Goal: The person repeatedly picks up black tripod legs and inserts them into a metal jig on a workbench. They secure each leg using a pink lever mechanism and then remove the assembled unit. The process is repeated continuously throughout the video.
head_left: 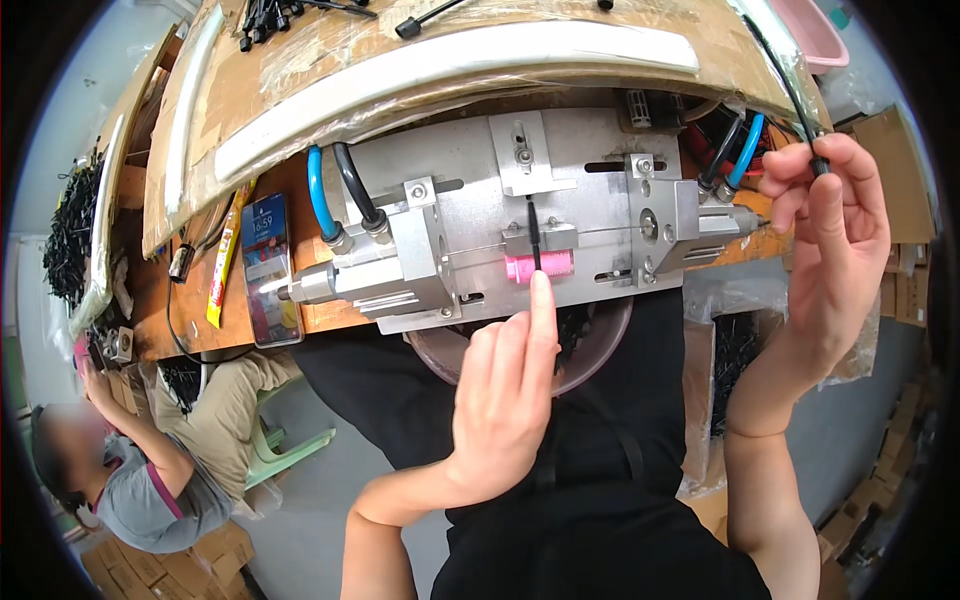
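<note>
Black clothing (600,545) over my torso lies nearest, between my two forearms. With my left hand (500,405) I reach up to the metal fixture (590,150), index finger straight and the others curled; whether those are closed on anything I cannot tell. That fingertip is at the lower end of a short black rod (533,225), which lies lengthwise at the fixture's middle and runs down over a pink block (555,266). Off to the right, my right hand (835,215) pinches a long black rod (807,125) near its lower end, between thumb and fingers. To the fixture's left lies a phone (265,250); under its near edge is a pinkish tub (603,360).
</note>
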Demonstrator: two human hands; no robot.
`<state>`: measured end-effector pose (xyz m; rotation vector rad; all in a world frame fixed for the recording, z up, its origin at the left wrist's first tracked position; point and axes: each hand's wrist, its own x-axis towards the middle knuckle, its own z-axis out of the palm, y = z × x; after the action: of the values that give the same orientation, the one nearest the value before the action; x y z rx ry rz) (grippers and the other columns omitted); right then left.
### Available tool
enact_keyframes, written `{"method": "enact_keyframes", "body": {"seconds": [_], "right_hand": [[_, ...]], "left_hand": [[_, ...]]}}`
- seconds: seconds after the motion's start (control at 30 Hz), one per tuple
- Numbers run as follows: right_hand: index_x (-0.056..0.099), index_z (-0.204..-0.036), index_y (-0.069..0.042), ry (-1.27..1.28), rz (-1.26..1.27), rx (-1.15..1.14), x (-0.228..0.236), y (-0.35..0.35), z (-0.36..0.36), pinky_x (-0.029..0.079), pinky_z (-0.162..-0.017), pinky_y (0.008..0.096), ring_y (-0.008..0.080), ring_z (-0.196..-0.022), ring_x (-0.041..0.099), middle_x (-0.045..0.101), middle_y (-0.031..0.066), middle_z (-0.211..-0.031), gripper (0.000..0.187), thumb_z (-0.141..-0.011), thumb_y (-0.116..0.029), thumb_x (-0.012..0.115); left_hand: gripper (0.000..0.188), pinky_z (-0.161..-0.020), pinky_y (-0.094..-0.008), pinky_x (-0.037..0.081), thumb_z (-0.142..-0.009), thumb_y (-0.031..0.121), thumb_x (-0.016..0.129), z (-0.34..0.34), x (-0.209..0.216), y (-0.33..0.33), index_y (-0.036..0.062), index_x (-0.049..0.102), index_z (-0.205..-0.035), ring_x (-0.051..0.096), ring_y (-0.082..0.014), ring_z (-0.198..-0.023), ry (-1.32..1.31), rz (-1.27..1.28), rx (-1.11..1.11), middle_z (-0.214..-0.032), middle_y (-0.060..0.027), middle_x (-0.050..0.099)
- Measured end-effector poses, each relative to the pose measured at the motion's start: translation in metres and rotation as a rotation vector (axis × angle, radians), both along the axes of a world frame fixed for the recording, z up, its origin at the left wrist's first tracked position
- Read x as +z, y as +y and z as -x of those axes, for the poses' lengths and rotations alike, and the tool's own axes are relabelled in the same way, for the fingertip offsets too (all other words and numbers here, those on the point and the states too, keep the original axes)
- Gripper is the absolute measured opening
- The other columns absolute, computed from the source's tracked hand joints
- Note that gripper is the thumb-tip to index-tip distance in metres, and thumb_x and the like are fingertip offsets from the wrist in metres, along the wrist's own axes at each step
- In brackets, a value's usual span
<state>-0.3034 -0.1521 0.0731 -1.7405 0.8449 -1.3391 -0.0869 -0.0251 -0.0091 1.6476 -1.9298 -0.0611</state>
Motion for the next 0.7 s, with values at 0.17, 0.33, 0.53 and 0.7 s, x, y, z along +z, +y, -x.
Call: {"method": "enact_keyframes", "body": {"seconds": [0.17,0.33,0.53,0.7], "right_hand": [[0.056,-0.115,0.003,-0.087,0.010,-0.054,-0.004,0.013,-0.008,0.050,-0.065,0.0234,0.0165,-0.079,0.064,0.069,0.0193,-0.099,0.025,-0.097,-0.013,0.062],[0.059,-0.109,0.004,-0.056,0.067,-0.101,-0.025,0.044,-0.032,0.054,-0.063,0.0265,0.0200,-0.078,0.066,0.070,0.0193,-0.096,0.028,-0.083,0.006,0.069],[0.058,-0.122,0.011,0.445,0.304,-0.071,-0.082,0.078,-0.060,0.051,-0.058,0.0328,0.0236,-0.066,0.061,0.067,0.0164,-0.090,0.056,-0.069,0.011,0.076],[0.055,-0.127,0.012,0.527,0.364,-0.014,-0.101,0.079,-0.079,0.047,-0.055,0.0326,0.0198,-0.061,0.055,0.066,0.0118,-0.088,0.060,-0.072,0.006,0.077]], "left_hand": [[0.066,-0.073,-0.0300,0.047,-0.073,-0.007,0.061,0.005,-0.012,-0.012,-0.0106,0.045,-0.137,0.049,-0.0201,-0.078,-0.148,-0.013,-0.040,-0.092,-0.0085,0.049],[0.067,-0.075,-0.0295,0.047,-0.074,-0.003,0.063,0.002,-0.004,-0.012,-0.0082,0.044,-0.139,0.051,-0.0212,-0.082,-0.193,-0.081,-0.048,-0.091,-0.0083,0.048],[0.028,-0.091,-0.0412,0.041,-0.089,0.004,0.059,-0.054,0.069,-0.125,0.0071,0.063,-0.117,0.053,-0.0327,-0.101,-0.103,0.330,0.046,-0.103,-0.0124,0.060],[0.013,-0.083,-0.0364,0.046,-0.089,0.007,0.061,-0.102,0.113,-0.177,0.0014,0.063,-0.100,0.058,-0.0296,-0.089,-0.055,-0.106,-0.161,-0.091,-0.0157,0.058]]}}
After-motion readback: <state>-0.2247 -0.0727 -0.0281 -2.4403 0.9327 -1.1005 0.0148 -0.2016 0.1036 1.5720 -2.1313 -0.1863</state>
